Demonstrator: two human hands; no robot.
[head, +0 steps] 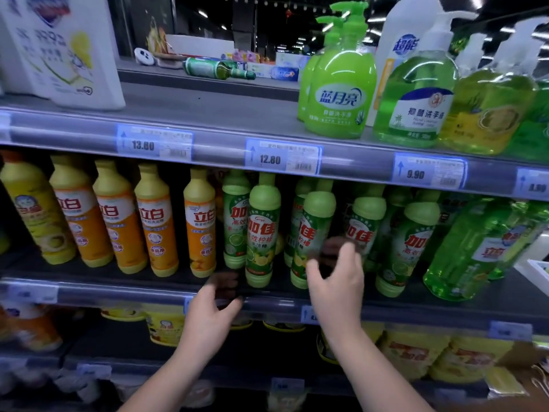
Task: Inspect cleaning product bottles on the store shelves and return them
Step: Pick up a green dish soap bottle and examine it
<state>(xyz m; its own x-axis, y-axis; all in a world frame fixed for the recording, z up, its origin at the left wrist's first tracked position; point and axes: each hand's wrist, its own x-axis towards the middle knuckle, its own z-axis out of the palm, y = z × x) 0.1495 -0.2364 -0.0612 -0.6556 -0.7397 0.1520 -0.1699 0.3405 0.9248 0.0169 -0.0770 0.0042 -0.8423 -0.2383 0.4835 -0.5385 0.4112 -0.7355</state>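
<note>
Green lemon dish-soap bottles stand on the middle shelf (445, 304). One of them (263, 230) stands at the shelf front, a second (312, 233) leans just right of it. My left hand (212, 307) hovers at the shelf edge below the first bottle, fingers loosely curved and blurred, holding nothing. My right hand (338, 281) is raised in front of the second bottle, fingers spread and blurred, not gripping it.
Orange and yellow dish-soap bottles (154, 221) fill the middle shelf's left. Green pump soap bottles (341, 84) and a white jug (68, 49) stand on the top shelf (208, 114). Yellow refill packs (416, 352) lie below. Price tags (282, 157) line the rails.
</note>
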